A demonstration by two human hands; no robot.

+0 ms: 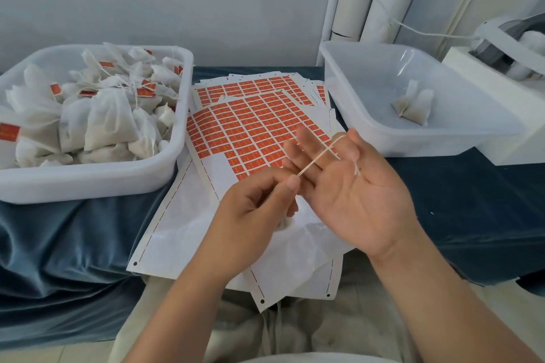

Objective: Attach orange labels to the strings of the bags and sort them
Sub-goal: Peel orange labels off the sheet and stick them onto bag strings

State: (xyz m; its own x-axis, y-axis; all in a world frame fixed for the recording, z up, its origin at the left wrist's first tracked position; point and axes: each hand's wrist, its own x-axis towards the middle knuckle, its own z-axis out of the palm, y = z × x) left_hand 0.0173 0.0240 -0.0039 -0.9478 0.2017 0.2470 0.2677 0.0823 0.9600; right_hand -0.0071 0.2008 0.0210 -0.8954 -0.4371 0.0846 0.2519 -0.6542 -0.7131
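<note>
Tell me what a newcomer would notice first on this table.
The orange label sheets fanned out at the centre stand out most. Just in front of them, the left hand pinches a string stretched across the fingers of the open right hand. A white tub heaped with labelled bags sits on the left; the right tub holds a single bag.
</note>
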